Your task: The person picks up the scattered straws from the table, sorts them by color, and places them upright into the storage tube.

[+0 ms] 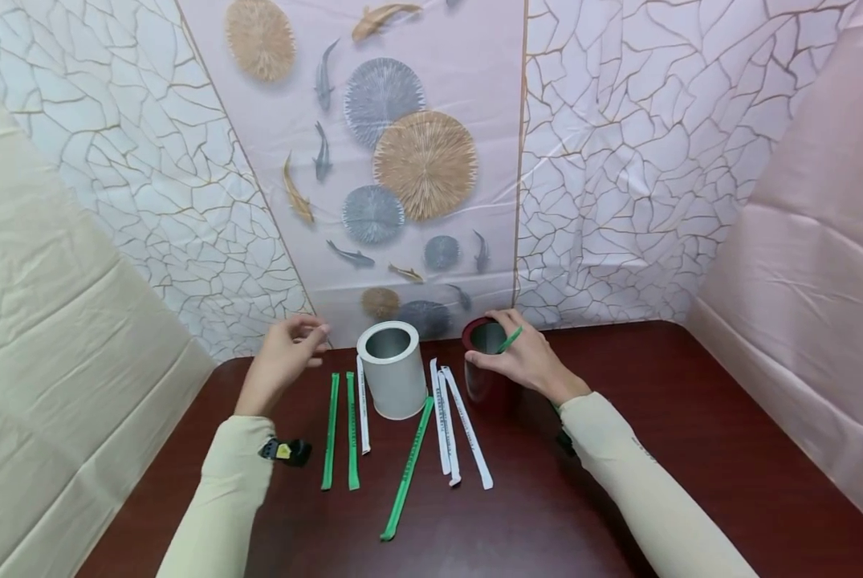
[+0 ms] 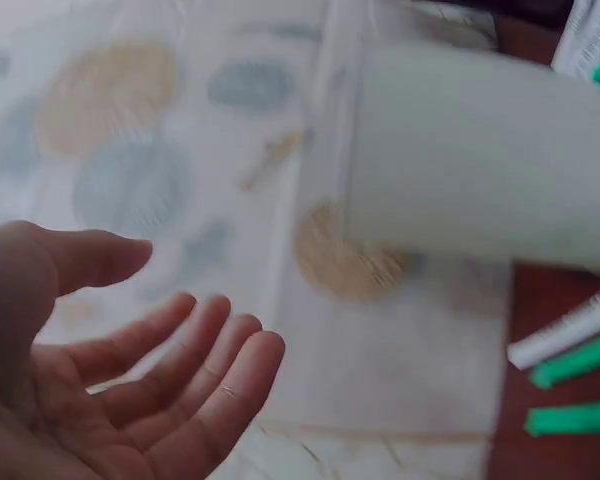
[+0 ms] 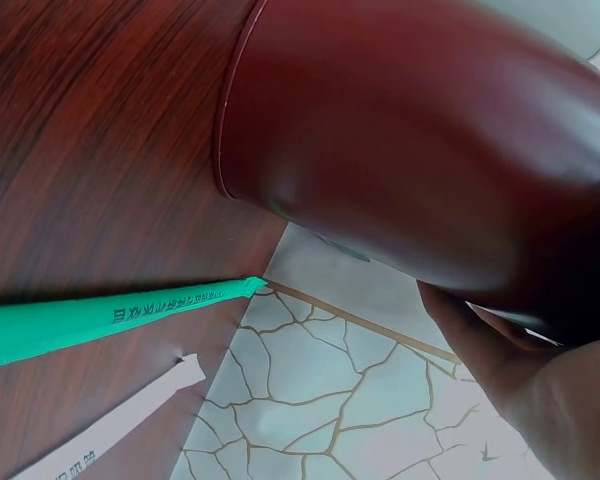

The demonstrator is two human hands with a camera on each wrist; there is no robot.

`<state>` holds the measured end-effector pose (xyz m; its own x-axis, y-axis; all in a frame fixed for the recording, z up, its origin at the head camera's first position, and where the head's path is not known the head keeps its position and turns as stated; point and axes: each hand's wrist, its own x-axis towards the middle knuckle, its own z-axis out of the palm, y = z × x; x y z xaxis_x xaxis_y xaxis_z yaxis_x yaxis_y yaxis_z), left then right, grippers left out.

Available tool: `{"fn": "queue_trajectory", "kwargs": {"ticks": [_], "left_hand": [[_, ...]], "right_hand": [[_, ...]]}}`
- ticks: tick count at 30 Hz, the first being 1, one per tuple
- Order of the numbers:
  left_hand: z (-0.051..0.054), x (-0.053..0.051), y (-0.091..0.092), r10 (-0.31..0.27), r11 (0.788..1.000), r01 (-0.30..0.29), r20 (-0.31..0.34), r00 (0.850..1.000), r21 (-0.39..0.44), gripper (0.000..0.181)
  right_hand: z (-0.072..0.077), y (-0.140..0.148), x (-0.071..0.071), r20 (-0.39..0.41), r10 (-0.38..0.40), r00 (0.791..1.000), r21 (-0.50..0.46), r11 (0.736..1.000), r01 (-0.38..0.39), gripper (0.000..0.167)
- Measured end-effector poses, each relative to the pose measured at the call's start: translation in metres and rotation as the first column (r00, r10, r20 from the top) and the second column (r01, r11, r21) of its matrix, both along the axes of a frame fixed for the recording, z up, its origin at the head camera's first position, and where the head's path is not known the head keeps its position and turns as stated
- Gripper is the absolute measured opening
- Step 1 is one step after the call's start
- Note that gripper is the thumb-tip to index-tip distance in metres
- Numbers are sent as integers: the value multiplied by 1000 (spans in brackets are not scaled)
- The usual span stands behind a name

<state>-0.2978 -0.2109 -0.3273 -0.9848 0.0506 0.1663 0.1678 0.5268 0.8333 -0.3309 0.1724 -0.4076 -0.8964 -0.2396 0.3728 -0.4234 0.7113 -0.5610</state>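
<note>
My right hand [image 1: 521,357] grips the upper part of a dark red can [image 1: 478,385], thumb at the near side and fingers behind. In the right wrist view the red can [image 3: 400,130] stands on the wooden table; most of the hand [image 3: 570,410] is cut off. A short green piece [image 1: 510,339] shows across the hand beside the rim; whether it is held I cannot tell. Left of a white can [image 1: 395,389], my left hand [image 1: 282,353] is raised with fingers loosely bent. Nothing lies in that hand [image 2: 150,370] in the left wrist view.
Green wrapped straws [image 1: 331,433] and a white one [image 1: 363,409] lie left of the white can. Another green straw [image 1: 408,470] slants in front, and several white straws [image 1: 467,433] lie between the cans. The right wrist view shows a green straw [image 3: 110,320]. A patterned cloth [image 1: 590,201] hangs behind.
</note>
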Motion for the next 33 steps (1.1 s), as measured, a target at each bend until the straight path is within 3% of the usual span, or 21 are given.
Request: {"fn": "queue_trajectory", "kwargs": {"ticks": [2,7,11,15,23,33], "left_hand": [[-11,-1,-13,21,999,-25,91,996,45,46],[-49,-3,-32,52,998,-60,252,966,25,50],[-81,-5,-37,72,997,-74,327,942,-8,45],[-102,-5,-36,122,990,-92,346,930,-102,36],[-116,-7,-30,196,964,-123,319,927,-235,24],[-118,-12,-22,217,947,-126,302,928,-295,15]], "right_hand": [[1,2,0,-1,0,1000,-3,1000,0,89],[0,4,0,3,-4,1000,-16,1000,4,89],[-3,3,0,10,-4,1000,-19,1000,5,89],[-5,1,-1,9,-5,1000,-18,1000,6,88],[-4,1,-1,5,-14,1000,-9,1000,14,88],[0,1,-2,-1,-11,1000,9,1000,11,90]]}}
